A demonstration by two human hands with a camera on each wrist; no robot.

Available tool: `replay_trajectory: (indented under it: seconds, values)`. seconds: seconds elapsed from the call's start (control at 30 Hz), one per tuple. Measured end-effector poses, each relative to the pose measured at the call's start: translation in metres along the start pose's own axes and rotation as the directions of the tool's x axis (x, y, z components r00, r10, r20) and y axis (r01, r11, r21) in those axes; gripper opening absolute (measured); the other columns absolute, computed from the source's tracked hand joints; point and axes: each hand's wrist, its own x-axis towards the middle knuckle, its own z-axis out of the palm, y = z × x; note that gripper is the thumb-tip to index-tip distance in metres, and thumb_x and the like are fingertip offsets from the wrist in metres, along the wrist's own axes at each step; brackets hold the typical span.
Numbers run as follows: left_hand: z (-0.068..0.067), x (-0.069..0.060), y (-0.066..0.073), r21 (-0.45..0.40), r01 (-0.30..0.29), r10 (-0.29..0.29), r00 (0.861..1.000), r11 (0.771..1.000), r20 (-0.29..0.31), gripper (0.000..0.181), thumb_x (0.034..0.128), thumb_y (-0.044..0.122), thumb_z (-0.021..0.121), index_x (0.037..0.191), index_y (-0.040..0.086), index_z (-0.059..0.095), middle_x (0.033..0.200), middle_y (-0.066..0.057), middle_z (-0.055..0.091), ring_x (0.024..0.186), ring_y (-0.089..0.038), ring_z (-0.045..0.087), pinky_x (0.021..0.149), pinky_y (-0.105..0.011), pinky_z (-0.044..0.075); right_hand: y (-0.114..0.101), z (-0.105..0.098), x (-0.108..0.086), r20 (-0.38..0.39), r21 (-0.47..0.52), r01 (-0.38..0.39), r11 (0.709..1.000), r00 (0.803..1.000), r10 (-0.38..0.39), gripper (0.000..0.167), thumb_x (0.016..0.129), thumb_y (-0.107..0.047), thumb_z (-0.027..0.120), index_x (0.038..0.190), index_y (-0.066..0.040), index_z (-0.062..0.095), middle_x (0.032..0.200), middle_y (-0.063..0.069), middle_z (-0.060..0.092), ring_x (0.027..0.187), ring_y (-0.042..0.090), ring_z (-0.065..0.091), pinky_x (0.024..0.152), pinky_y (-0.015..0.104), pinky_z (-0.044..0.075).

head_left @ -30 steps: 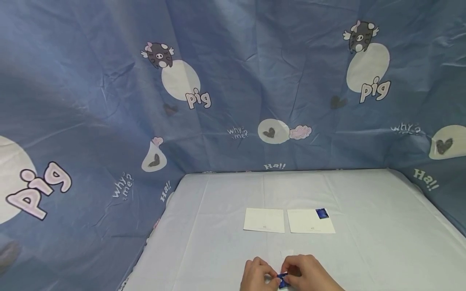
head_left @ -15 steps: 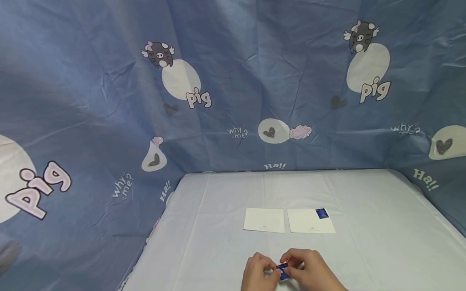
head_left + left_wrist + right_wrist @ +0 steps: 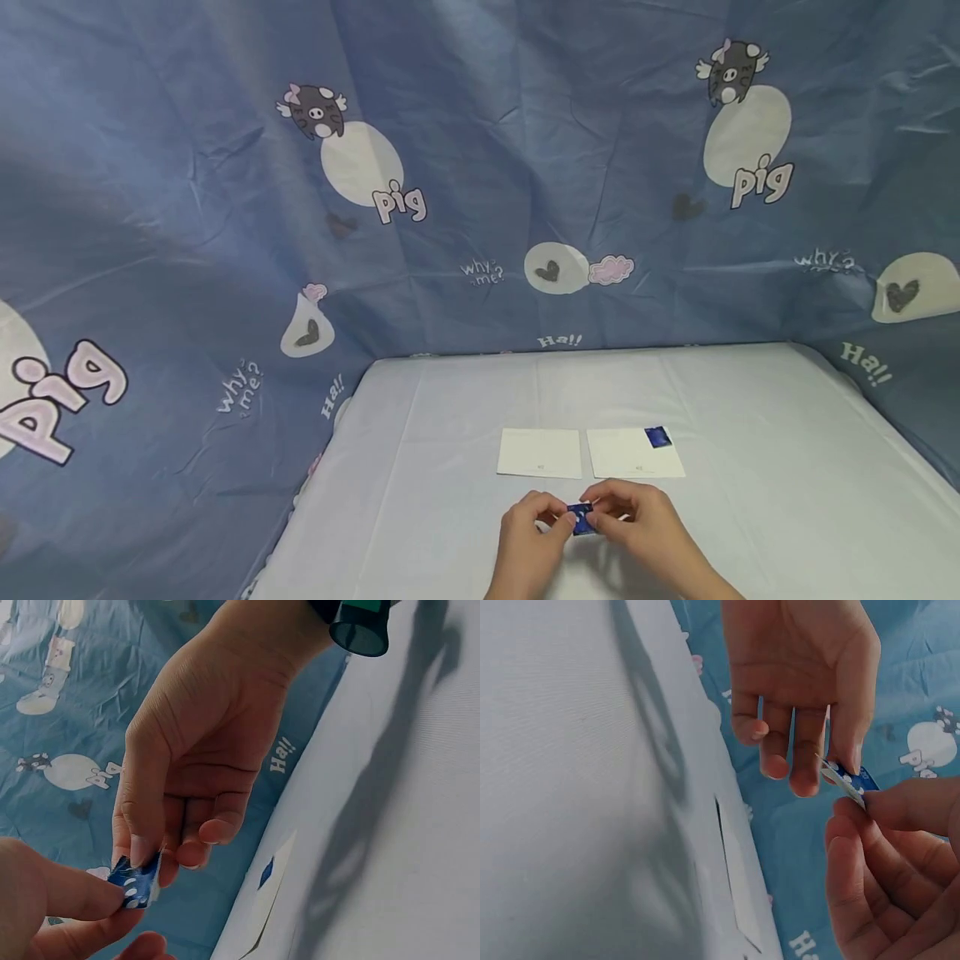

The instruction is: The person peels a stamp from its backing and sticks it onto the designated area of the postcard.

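Between both hands is a small blue stamp-like sticker (image 3: pixel 582 521) with white marks. My left hand (image 3: pixel 531 533) pinches its left edge between thumb and fingers. From the right, my right hand (image 3: pixel 645 521) pinches it too, its thumb on the blue face. In the right wrist view, a pale layer (image 3: pixel 844 784) shows against the back of the sticker (image 3: pixel 864 780), partly apart from it at one end. Beyond the hands lie two white cards, a left card (image 3: pixel 540 454) and a right card (image 3: pixel 630 457). A similar blue sticker (image 3: pixel 657 437) sits at the right card's upper right corner.
A white cloth (image 3: pixel 420 517) covers the table. Behind and to the sides hangs a blue curtain (image 3: pixel 465 183) printed with pigs and words. The hands cast shadows on the cloth. In the left wrist view, a dark device (image 3: pixel 361 626) is on the right wrist.
Both hands have moved up and forward in the head view, toward the cards, carrying the blue sticker between them. The head view has shifted slightly.
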Motion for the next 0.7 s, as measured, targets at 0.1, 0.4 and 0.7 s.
replay_trajectory:
  seconds: [0.1, 0.4, 0.7]
  values:
    - [0.0, 0.004, 0.003, -0.044, 0.008, -0.008, 1.0, 0.999, -0.012, 0.011, 0.0833, 0.013, 0.079, 0.077, 0.019, 0.073, 0.075, 0.016, 0.063, 0.072, -0.003, 0.059, 0.066, -0.025, 0.04, -0.002, -0.002, 0.003, -0.007, 0.04, -0.049, 0.998, 0.999, 0.049, 0.013, 0.087, -0.012, 0.079, 0.099, -0.015, 0.073, 0.081, -0.002, 0.072, 0.07, 0.017, 0.068, 0.061, 0.031, 0.057]
    - [0.005, 0.014, 0.005, -0.216, 0.049, -0.05, 0.999, 0.975, 0.002, 0.008, 0.0865, 0.007, 0.075, 0.08, 0.011, 0.073, 0.068, 0.005, 0.067, 0.061, -0.009, 0.062, 0.054, -0.02, 0.046, -0.005, -0.002, 0.007, -0.119, 0.087, -0.097, 0.991, 0.987, 0.107, 0.023, 0.087, -0.013, 0.079, 0.109, -0.018, 0.073, 0.082, -0.001, 0.072, 0.072, 0.028, 0.07, 0.063, 0.032, 0.058]
    - [0.007, 0.018, 0.008, -0.415, 0.072, -0.065, 0.997, 0.907, 0.03, 0.004, 0.0878, 0.0, 0.07, 0.084, 0.001, 0.071, 0.077, -0.007, 0.072, 0.066, -0.016, 0.069, 0.06, -0.023, 0.056, -0.002, 0.004, 0.007, -0.249, -0.071, 0.076, 0.995, 0.964, -0.091, 0.035, 0.083, -0.006, 0.082, 0.108, -0.03, 0.075, 0.095, -0.013, 0.072, 0.078, 0.009, 0.07, 0.064, 0.028, 0.058]
